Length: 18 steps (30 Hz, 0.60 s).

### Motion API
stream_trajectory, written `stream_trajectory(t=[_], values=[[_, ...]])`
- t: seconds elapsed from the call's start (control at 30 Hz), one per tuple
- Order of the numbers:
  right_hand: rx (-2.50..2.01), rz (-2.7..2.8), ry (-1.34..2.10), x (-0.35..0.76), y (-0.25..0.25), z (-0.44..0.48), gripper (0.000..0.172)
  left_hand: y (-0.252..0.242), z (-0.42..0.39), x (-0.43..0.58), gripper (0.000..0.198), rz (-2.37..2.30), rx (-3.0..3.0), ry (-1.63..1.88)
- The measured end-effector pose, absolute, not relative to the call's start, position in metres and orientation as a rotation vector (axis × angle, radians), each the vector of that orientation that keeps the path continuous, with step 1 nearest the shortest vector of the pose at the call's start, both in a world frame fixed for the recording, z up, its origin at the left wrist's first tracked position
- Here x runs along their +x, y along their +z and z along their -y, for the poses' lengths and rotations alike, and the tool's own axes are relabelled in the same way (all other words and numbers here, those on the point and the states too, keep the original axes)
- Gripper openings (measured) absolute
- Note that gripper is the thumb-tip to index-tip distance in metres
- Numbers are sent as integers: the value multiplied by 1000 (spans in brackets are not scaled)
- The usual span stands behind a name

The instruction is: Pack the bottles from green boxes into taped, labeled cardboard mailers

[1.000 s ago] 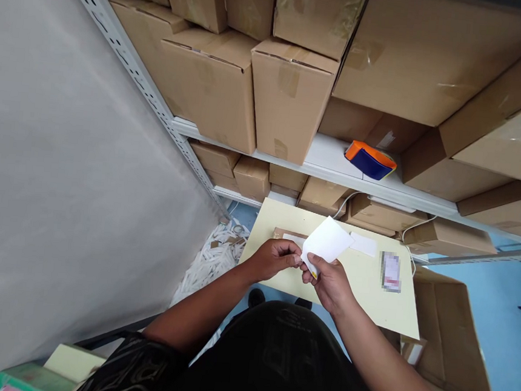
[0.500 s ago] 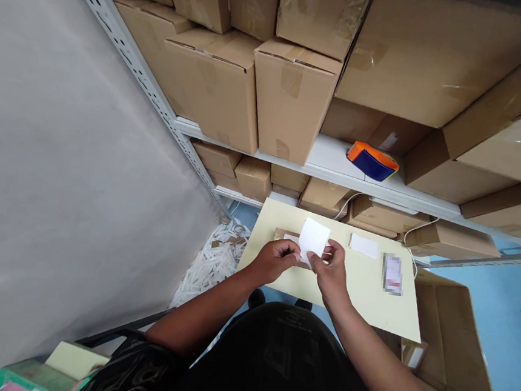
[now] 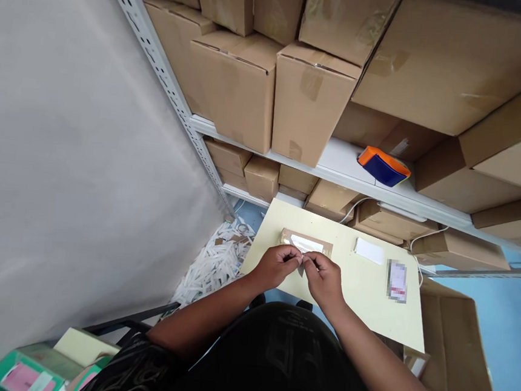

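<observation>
My left hand (image 3: 277, 265) and my right hand (image 3: 324, 278) meet fingertip to fingertip above the near part of the small table. Both are closed in a pinch on a white paper label (image 3: 300, 271), now turned almost edge-on, so little of it shows. Just beyond the fingers lies a small brown cardboard box (image 3: 327, 248) wrapped in shiny tape, with a white label on its top. My hands cover part of its near side.
On the cream table (image 3: 352, 295) lie a stack of white labels (image 3: 369, 251) and a blurred-out flat object (image 3: 398, 281). White paper strips (image 3: 208, 267) litter the floor at left. Shelves of cartons (image 3: 314, 106) stand behind, with an orange-and-blue object (image 3: 384, 167). An open carton (image 3: 453, 340) is at right.
The white label has turned from facing me to nearly edge-on. My right hand has drawn in against my left, fingertips together. The view has shifted slightly.
</observation>
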State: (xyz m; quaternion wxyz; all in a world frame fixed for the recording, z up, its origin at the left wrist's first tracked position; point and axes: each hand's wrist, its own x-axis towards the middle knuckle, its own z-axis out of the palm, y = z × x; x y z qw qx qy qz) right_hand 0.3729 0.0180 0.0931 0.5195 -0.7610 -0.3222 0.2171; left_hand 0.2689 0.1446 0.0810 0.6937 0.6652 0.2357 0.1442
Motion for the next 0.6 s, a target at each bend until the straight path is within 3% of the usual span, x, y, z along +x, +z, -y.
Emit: stream_trajectory(t=[0.2, 0.6], values=[[-1803, 518, 564, 380, 83, -30, 21, 55, -158, 239, 15, -686, 1469, 332], [-1725, 232, 622, 404, 79, -22, 22, -55, -267, 108, 19, -1368, 1589, 245]])
